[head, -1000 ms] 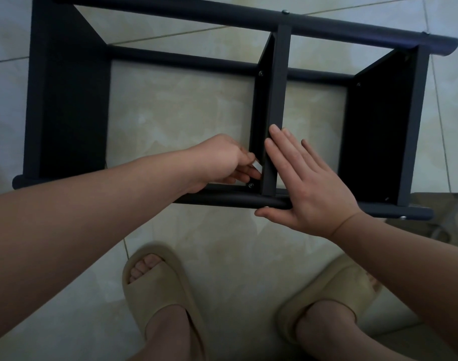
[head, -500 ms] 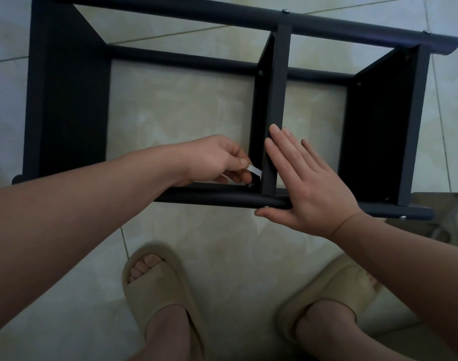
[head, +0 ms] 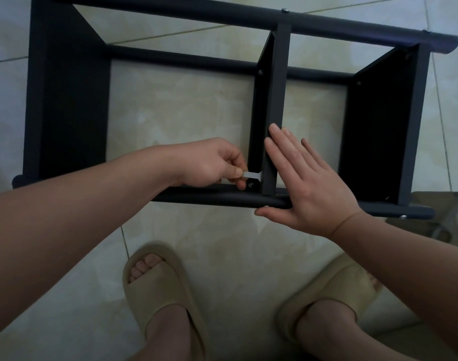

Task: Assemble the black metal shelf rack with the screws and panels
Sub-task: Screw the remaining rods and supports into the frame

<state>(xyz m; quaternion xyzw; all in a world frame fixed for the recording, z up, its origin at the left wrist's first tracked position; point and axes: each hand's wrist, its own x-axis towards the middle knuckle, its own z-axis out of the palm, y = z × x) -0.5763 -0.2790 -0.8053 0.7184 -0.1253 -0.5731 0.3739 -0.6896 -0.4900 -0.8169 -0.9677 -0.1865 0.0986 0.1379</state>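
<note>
Just right of the left grip (head: 217,165), at the near corner of the middle panel (head: 277,100), sits a dark screw (head: 251,184). This grip is closed on a small flat silver wrench (head: 252,175), pinched between thumb and fingers, its far end reaching towards that corner. Whether the wrench is seated on the screw is too small to tell.

The right grip (head: 306,183) holds nothing. It lies flat with straight fingers against the other side of the panel's edge, and its thumb is down by the near rail (head: 222,198), seemingly to steady the joint.

The black shelf rack (head: 170,11) lies on its side on the tiled floor (head: 183,113), beyond both grips. The left panel (head: 66,100) and right panel (head: 379,126) stand between the rails, and screw heads show at several other joints.

The build looks far along: every panel in view is in place. This corner screw seems to be among the last to tighten, though the hidden joints cannot be judged. Setting the rack upright would remain.
</note>
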